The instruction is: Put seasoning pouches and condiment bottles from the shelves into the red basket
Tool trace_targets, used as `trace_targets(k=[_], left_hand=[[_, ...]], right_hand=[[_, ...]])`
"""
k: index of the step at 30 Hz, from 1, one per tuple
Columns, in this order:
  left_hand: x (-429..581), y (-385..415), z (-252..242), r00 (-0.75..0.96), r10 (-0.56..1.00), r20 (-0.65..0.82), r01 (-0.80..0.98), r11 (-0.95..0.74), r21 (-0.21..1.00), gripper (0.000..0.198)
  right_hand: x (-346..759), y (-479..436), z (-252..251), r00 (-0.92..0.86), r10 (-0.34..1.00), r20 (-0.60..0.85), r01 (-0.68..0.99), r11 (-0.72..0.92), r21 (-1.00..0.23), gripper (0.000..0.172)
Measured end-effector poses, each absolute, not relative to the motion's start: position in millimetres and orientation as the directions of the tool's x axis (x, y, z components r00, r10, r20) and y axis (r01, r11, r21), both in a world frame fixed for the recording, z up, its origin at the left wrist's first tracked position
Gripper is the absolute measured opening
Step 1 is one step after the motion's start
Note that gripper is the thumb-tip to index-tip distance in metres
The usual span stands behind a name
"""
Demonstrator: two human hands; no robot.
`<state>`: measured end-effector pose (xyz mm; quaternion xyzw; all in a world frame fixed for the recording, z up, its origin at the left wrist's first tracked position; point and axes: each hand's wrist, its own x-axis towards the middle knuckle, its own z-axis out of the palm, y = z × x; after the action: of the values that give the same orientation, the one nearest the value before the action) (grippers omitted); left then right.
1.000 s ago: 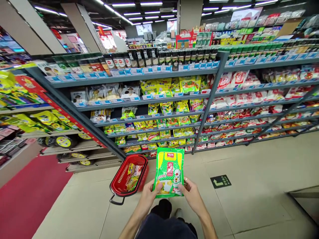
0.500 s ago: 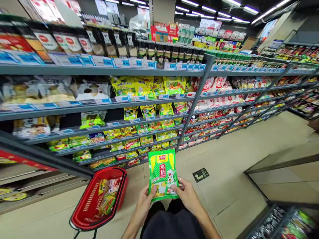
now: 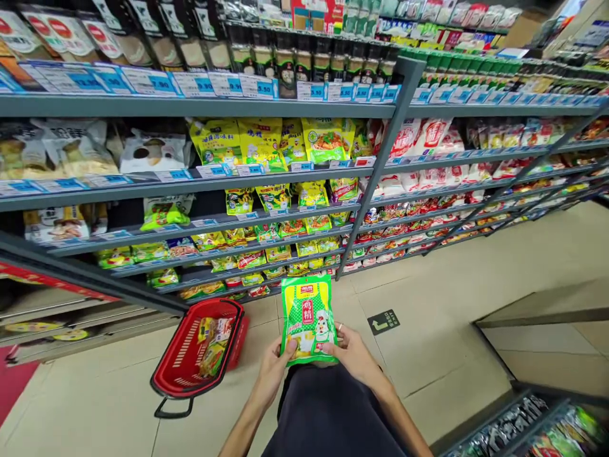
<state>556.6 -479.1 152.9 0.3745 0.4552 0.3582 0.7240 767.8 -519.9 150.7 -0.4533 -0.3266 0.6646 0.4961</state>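
1. From head height, the camera looked forward and down over a bare left hand and bare right hand, nearby.
2. It faced long gray metal shelves, farther off.

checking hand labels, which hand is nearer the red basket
Left. The left hand, at the left edge of the green packet, is right of the red basket; the right hand, at the packet's right edge, is farther right.

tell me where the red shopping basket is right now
In the head view, the red shopping basket stands on the tiled floor at lower left, near the foot of the grey shelving, left of the green chicken bouillon packet.
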Motion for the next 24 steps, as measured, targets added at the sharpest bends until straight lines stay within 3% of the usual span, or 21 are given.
trace_targets(k=[14, 24], left_hand=[[774.9, -566.3, 117.6, 0.074, 0.897, -0.435, -0.172, 0.441, 0.881, 0.051], [786.7, -602.1, 113.6, -0.048, 0.87, -0.491, -0.181, 0.476, 0.861, 0.052]], right_hand=[[991.8, -554.2, 102.2, -0.335, 0.89, -0.31, -0.311, -0.415, -0.855, 0.064], [994.2, -578.0, 84.9, -0.417, 0.838, -0.353, -0.226, -0.471, -0.853, 0.062]])
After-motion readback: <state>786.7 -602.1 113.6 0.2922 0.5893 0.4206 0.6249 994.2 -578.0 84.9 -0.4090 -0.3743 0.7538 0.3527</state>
